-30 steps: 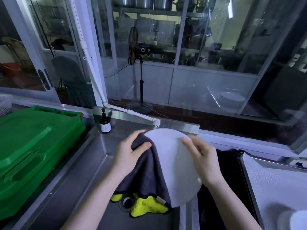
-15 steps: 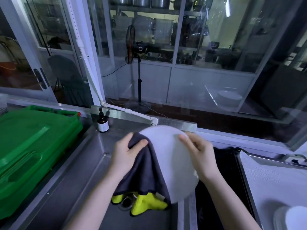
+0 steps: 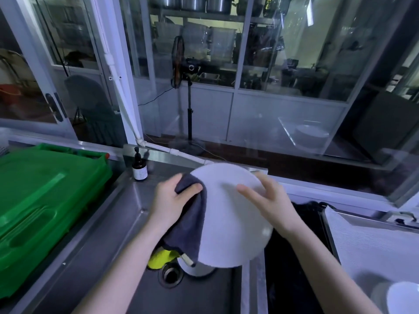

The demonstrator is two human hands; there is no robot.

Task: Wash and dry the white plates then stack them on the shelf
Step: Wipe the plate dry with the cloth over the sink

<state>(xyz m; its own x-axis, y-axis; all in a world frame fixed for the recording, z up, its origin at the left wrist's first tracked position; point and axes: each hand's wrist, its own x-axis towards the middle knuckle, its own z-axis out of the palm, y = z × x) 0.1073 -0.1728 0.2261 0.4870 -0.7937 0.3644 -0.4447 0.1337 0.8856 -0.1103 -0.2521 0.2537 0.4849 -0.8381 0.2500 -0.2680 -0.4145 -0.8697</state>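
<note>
White plate [image 3: 229,218] tilted over the sink [image 3: 204,295], left hand [image 3: 172,200] pinching grey cloth [image 3: 192,214] onto its rim, right hand [image 3: 269,200] pinching the rim, thumb now further in — still drying, not shelf-ready.

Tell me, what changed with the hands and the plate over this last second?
The right hand slid left along the top rim of the white plate, its thumb now reaching further across the face. The left hand keeps pinching the grey cloth against the plate's left edge, above the sink.
</note>
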